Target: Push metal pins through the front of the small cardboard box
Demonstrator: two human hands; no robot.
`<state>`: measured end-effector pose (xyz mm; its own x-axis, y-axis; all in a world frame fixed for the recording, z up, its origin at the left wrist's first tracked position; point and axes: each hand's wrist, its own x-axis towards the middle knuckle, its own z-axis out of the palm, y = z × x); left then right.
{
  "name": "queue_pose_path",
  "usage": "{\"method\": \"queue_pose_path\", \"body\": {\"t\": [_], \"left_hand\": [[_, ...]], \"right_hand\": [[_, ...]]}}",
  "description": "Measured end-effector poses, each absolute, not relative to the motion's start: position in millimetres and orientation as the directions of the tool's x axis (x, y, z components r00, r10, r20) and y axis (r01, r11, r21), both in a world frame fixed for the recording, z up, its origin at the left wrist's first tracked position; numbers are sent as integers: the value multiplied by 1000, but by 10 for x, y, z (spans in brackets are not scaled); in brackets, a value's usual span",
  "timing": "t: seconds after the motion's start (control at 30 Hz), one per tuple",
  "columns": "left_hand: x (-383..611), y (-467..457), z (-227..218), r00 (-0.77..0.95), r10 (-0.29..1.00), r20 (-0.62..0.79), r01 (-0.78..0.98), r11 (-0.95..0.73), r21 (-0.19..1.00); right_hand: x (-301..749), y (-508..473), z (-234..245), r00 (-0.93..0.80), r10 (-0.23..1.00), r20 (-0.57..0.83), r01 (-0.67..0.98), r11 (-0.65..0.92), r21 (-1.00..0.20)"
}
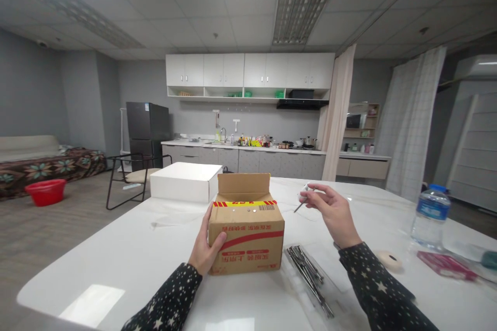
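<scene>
Box [246, 248]: standing near middle on the counter [155, 258], its far flap [244, 184] sticking up.
Left hand [205, 245]: fingers are wrapping the box's left side, thumb lying on its near face.
Right hand [330, 212]: fingers are pinching a thin rod [300, 206], nearly together; its tip is pointing down-left, apart from the box.
Rod bunch [309, 279]: lying just right of the box; one rod being up, work seems to be only beginning.
Box top: small spots are showing, no rod poking in.
Room: counter is stretching left; white box [180, 186] is bounding far left, bottle [430, 222] right.
</scene>
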<state>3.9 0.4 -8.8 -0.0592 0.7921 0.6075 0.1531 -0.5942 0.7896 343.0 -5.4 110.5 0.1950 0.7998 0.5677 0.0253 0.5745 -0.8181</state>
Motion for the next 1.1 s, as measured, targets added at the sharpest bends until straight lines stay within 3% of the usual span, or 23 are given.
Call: {"method": "queue_pose_path", "body": {"t": [0.17,0.5,0.9,1.1], "left_hand": [[83,-46,-54,-80,796,600,166,-582,796],[92,-28,-78,-116,767,631,200,-605,771],[89,-9,-124,-95,755,648,136,-635,760],[144,-59,-61,-118,802,586,87,-579,811]], "right_hand": [[3013,-13,1370,38,819,573,-61,574,-816],[2451,67,1397,-134,794,592,-72,588,-805],[2155,56,1329,-211,675,707,99,734,-672],[2229,79,1289,-214,648,731,142,761,-633]]}}
